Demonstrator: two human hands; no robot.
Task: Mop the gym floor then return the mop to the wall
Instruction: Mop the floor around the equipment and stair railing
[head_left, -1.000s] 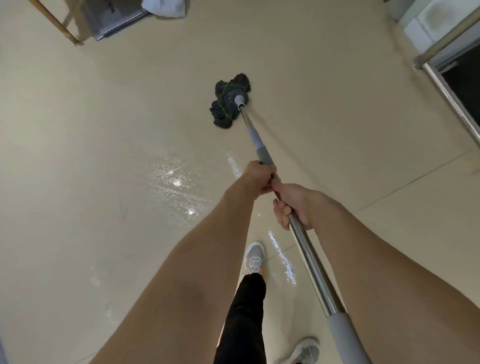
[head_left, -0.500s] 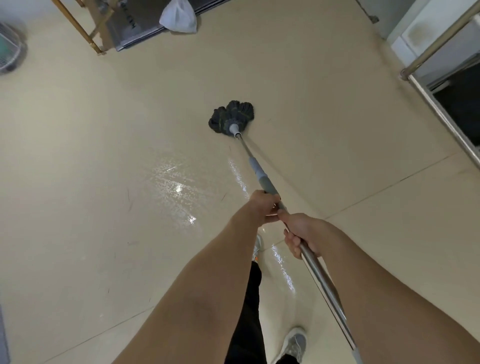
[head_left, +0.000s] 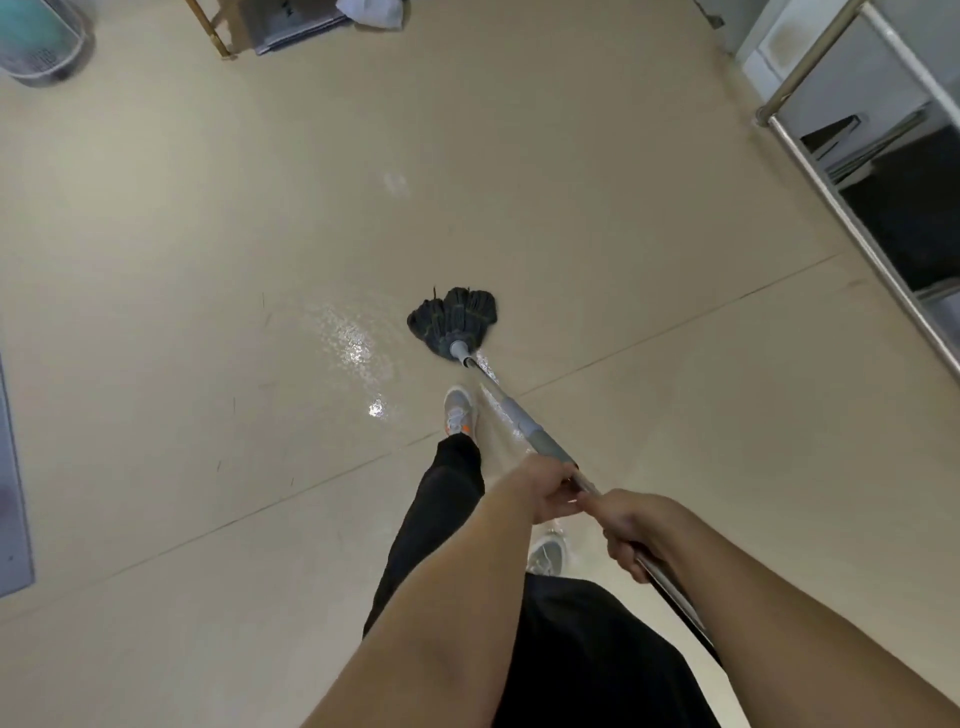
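A mop with a dark string head (head_left: 453, 322) rests on the beige gym floor (head_left: 208, 260) just ahead of my feet. Its metal and grey handle (head_left: 519, 415) slants back toward me. My left hand (head_left: 551, 487) grips the handle higher toward the head. My right hand (head_left: 631, 530) grips it just behind, the two hands nearly touching. A wet shiny streak (head_left: 353, 348) lies on the floor left of the mop head.
A metal-framed rack with a rail (head_left: 852, 223) runs along the right. A wooden leg (head_left: 210, 28), a grey mat and a white cloth (head_left: 371, 13) sit at the far top. A teal bin (head_left: 39, 41) stands top left. A grey mat edge (head_left: 10, 478) lies at left.
The mop head has been pulled back toward my feet, across the wet patch. Both hands drew in with the handle, and the view tilted to show more floor ahead.
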